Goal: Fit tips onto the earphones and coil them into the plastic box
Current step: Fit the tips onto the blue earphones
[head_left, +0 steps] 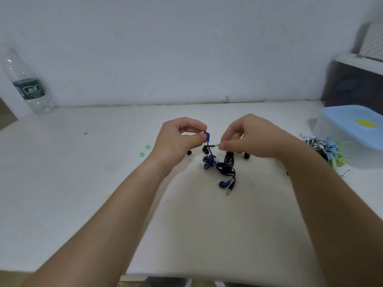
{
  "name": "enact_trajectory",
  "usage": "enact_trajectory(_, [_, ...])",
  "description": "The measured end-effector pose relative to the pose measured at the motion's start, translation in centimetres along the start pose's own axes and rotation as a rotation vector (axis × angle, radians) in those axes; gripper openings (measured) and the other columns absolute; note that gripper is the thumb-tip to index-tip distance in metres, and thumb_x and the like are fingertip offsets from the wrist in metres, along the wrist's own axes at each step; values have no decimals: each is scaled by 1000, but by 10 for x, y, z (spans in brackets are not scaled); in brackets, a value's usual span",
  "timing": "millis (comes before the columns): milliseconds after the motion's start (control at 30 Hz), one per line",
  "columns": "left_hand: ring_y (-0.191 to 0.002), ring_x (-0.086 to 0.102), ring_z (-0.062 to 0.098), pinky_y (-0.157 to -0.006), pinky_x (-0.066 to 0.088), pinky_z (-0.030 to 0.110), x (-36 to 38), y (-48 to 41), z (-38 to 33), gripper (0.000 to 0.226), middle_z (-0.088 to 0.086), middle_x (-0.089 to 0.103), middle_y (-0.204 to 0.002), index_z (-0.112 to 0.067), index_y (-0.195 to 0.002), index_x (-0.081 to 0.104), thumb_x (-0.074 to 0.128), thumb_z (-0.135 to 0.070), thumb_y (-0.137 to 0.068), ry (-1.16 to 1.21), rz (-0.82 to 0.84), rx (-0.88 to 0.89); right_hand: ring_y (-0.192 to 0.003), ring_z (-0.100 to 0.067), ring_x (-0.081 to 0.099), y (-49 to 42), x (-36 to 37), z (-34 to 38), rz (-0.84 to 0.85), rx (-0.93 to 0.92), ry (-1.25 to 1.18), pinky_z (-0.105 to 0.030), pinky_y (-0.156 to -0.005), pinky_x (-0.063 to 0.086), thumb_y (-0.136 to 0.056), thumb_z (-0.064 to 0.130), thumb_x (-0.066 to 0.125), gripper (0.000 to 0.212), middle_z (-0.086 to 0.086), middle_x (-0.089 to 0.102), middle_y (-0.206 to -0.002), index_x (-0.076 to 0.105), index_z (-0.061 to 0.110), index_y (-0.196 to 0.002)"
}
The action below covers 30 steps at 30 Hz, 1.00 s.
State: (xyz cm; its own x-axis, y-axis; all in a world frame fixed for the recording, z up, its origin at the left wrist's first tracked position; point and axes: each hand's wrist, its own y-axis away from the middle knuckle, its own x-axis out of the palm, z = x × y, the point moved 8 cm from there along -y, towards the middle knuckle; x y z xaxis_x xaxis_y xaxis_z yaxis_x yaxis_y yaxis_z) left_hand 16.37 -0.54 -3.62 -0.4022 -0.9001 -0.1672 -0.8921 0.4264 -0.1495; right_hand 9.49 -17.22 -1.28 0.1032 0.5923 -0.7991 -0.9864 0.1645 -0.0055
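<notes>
My left hand (182, 137) pinches a blue earbud (207, 137) between thumb and forefinger above the white table (83, 183). Its blue cable (215, 164) hangs down into a tangled bundle on the table, ending in the other blue earbud (223, 183) and a jack plug (229, 190). My right hand (248, 137) is close to the right of the held earbud, fingers curled together; what they pinch is too small and blurred to make out. Black earphones (229, 157) and loose black tips (189, 152) lie beneath the hands. The plastic box (352, 137) with a blue lid stands at the right.
Two green tips (144, 151) lie left of my left wrist. A clear water bottle (27, 83) stands at the back left by the wall. A heap of striped, blue and yellow-green earphones (325, 150) lies against the box. A dark cabinet (352, 85) stands behind it.
</notes>
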Motion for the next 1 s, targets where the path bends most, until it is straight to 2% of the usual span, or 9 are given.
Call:
enact_trajectory(100, [-79, 70, 17, -84, 59, 31, 1, 0, -4, 14, -2, 71, -87, -15, -94, 75, 71, -5, -85, 4, -2, -11, -63, -12, 61, 7, 31, 3, 145, 87, 268, -24, -58, 44, -71, 52, 80, 34, 7, 65, -64, 73, 19, -79])
enact_trajectory(200, [-77, 64, 15, -73, 54, 21, 7, 1, -7, 20, 1, 64, -79, -12, -93, 76, 62, 0, -88, 50, 62, -57, -69, -21, 64, 9, 46, -1, 64, 97, 388, -25, -57, 44, -65, 41, 76, 29, 3, 61, -62, 69, 14, -73])
enact_trajectory(433, [-87, 74, 22, -90, 58, 30, 12, -1, -13, 18, 3, 74, -86, -17, -91, 78, 69, -4, -82, 23, 77, -92, -54, -12, 50, 14, -12, -19, -146, 124, -105, -24, -54, 37, -79, 37, 73, 24, 8, 55, -55, 67, 16, -69])
enact_trajectory(500, [-79, 72, 18, -70, 58, 22, 22, -10, -13, 18, 2, 75, -92, -19, -89, 76, 72, -5, -78, -144, 59, -40, -55, -16, 49, 8, -17, -32, -168, 174, -231, -26, -55, 41, -81, 36, 72, 23, 5, 51, -55, 67, 15, -73])
enact_trajectory(567, [-68, 63, 15, -53, 44, 16, 39, -20, -10, 20, 0, 71, -88, -20, -86, 72, 68, -2, -79, -428, 50, 20, -58, -19, 47, 1, -7, -46, -110, 250, -198, -26, -54, 43, -86, 34, 70, 23, 2, 51, -58, 68, 13, -78])
enact_trajectory(667, [-83, 62, 18, -70, 45, 23, 66, -31, 0, 26, -6, 69, -92, -27, -88, 68, 60, -4, -79, -831, 88, 86, -56, -21, 50, -5, 6, -56, -74, 303, -117, -23, -51, 43, -90, 34, 66, 26, -4, 55, -64, 65, 12, -75])
enact_trajectory(733, [-88, 63, 21, -73, 48, 26, 73, -36, 6, 30, -5, 69, -95, -29, -84, 65, 55, -2, -78, -899, 85, 77, -62, -23, 55, -9, 12, -59, -78, 321, -232, -28, -53, 53, -90, 32, 65, 24, -8, 60, -72, 64, 10, -81])
enact_trajectory(833, [-80, 64, 22, -60, 42, 20, 76, -43, 11, 31, -3, 65, -81, -27, -70, 58, 54, 2, -79, -747, 62, 56, -67, -22, 64, -12, 21, -57, -40, 360, -489, -34, -67, 61, -90, 26, 68, 17, -12, 66, -85, 64, 9, -91])
enact_trajectory(1000, [-67, 59, 6, -57, 42, 10, 64, -57, 15, 20, -7, 64, -74, -18, -90, 70, 64, 0, -83, -317, -67, -47, -67, -26, 65, -34, 25, -48, -79, 333, -931, -44, -85, 59, -94, 15, 67, 19, -18, 64, -91, 63, 0, -104])
